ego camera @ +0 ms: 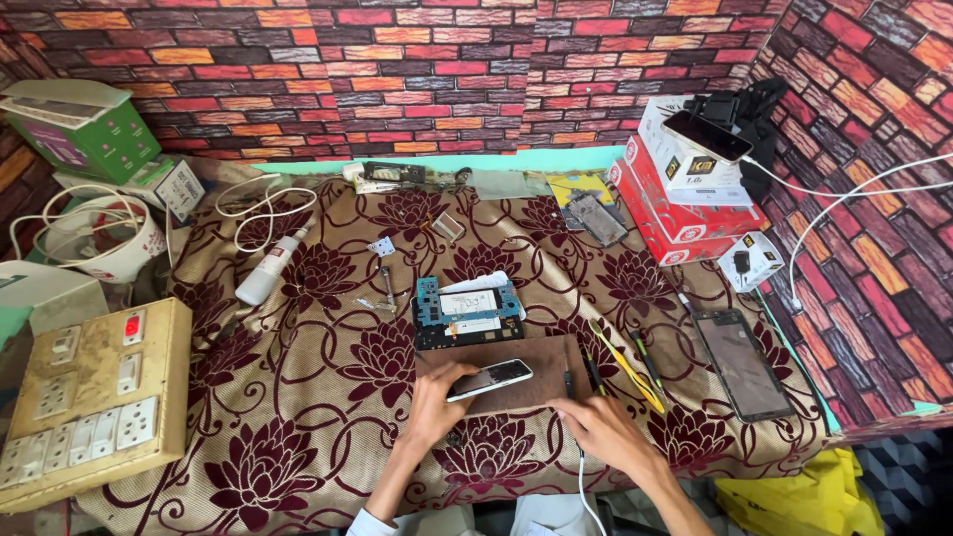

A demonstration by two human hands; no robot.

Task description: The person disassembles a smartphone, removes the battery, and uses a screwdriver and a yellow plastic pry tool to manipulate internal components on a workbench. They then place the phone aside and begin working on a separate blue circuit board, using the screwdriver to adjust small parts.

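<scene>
My left hand (435,399) grips a smartphone (490,379) by its left end, holding it tilted on a brown work mat (541,362). My right hand (604,429) rests on the mat's near right corner, fingers curled near a white cable (584,486) that runs down off the table. Whether it pinches the cable is unclear. Just beyond the mat lies an opened phone body (467,313) with a blue frame and exposed board.
Yellow-handled tweezers (627,365) and a dark tool lie right of the mat, then a bare phone screen (743,362). A white bottle (268,268), a switchboard (94,397) and boxes stand left. Red and white boxes (685,189) with a phone on top sit at back right.
</scene>
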